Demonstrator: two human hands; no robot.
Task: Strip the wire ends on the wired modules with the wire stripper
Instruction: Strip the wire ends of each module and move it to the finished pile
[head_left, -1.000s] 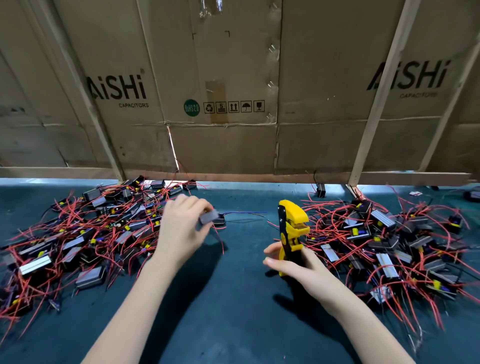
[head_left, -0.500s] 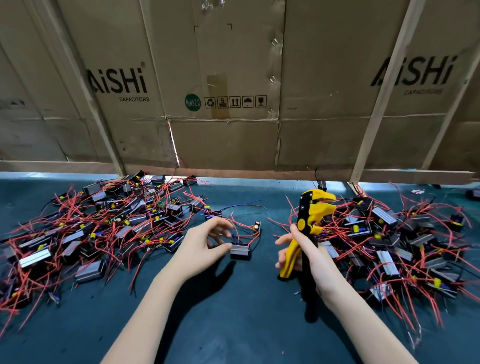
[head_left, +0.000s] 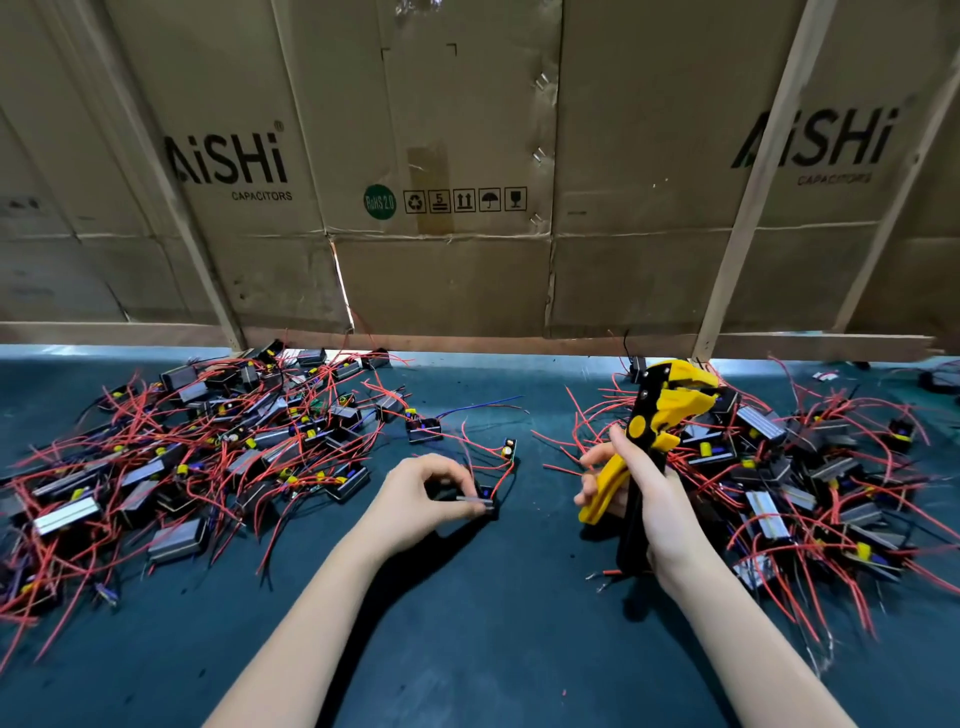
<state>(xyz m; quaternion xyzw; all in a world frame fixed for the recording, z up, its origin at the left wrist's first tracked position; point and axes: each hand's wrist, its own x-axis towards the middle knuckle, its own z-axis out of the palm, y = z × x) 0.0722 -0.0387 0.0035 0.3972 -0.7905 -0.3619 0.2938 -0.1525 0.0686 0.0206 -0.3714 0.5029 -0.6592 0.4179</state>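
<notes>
On the dark mat (head_left: 467, 649), left hand (head_left: 421, 499) now nearer, module (head_left: 480, 503) still pinched

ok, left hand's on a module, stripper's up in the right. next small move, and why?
Probably lift the module and feed one red wire end into the wire stripper. The left hand pinches the module low on the mat, while the right hand holds the stripper upright with nothing between its jaws.

Left hand (head_left: 423, 493) pinches module (head_left: 480, 503); right hand (head_left: 652, 501) grips wire stripper (head_left: 655, 415).
</notes>
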